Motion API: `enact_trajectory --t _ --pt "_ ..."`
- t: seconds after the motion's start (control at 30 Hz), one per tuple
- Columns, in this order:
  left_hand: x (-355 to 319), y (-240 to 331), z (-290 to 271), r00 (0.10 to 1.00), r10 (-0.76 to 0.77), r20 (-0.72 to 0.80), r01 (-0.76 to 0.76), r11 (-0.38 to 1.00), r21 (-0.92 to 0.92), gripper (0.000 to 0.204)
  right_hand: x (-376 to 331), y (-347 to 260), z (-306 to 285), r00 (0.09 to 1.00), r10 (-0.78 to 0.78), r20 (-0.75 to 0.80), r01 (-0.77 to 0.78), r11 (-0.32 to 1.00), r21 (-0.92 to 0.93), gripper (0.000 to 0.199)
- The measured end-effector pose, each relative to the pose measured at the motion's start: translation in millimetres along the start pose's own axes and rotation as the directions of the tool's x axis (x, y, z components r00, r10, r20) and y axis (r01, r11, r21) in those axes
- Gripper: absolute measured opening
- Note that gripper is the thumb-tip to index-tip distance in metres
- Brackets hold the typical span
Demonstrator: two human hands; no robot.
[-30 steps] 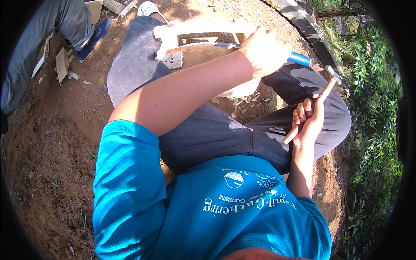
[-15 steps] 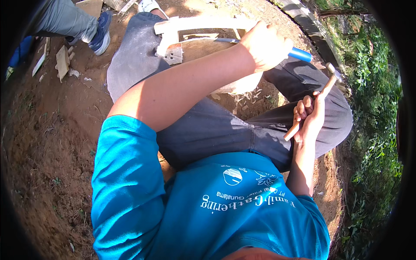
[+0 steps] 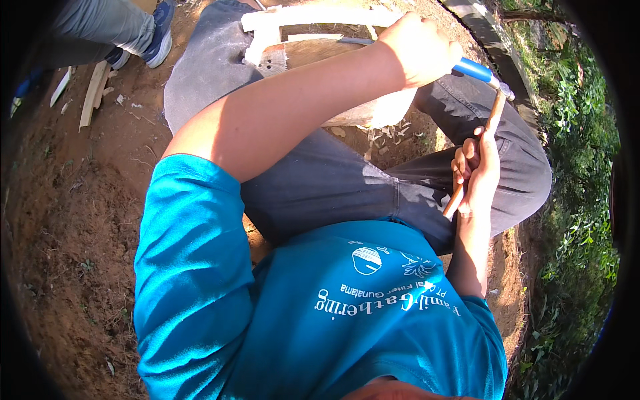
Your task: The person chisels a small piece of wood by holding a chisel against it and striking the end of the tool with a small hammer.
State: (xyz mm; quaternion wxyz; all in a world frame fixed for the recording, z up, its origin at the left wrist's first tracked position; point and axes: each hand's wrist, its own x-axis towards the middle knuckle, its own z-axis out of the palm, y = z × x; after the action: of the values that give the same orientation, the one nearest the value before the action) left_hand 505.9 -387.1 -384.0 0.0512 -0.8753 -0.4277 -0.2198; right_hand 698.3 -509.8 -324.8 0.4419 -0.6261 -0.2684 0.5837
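Note:
My left hand (image 3: 424,55) is closed round the blue-handled chisel (image 3: 475,69), whose grey blade runs leftward past my knuckles toward a pale carved wooden piece (image 3: 313,17). My right hand (image 3: 477,160) grips the wooden handle of a small hammer (image 3: 494,115). Its metal head is at the butt end of the chisel's blue handle and appears to touch it. Beneath the carved piece lies a thick wooden block (image 3: 360,115) between my legs. A piece with several dark holes (image 3: 273,61) sits at its left. The chisel's cutting tip cannot be made out.
Another person's legs and blue shoes (image 3: 159,33) stand at the far left. Wooden strips (image 3: 93,95) and shavings lie on the brown soil. To the right are green plants (image 3: 573,127) and a stone-like edging (image 3: 490,33). My crossed legs (image 3: 320,193) surround the wood.
My right hand's hammer head has come against the chisel's handle end, where a gap showed before. My left hand keeps its hold on the chisel. The whole view has shifted slightly.

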Motion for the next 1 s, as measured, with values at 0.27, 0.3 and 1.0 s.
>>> enact_trajectory --t 0.27,0.3,1.0 --pt "5.1 -41.8 -37.2 0.992 -0.126 -0.031 0.11 0.942 -0.318 0.024 8.0 2.4 -7.6 0.997 -0.062 0.042 0.048 0.957 0.286 0.02" --pt "12.5 -51.4 -38.8 0.987 -0.158 -0.039 0.127 0.9 -0.417 0.024 5.1 3.4 -8.3 0.997 -0.07 0.02 0.062 0.962 0.266 0.021" --pt "-113.1 -117.7 -107.2 0.205 -0.961 0.183 -0.267 -0.235 -0.935 0.022 -13.7 -15.3 4.3 0.974 -0.111 0.197 0.076 0.981 0.176 0.024"
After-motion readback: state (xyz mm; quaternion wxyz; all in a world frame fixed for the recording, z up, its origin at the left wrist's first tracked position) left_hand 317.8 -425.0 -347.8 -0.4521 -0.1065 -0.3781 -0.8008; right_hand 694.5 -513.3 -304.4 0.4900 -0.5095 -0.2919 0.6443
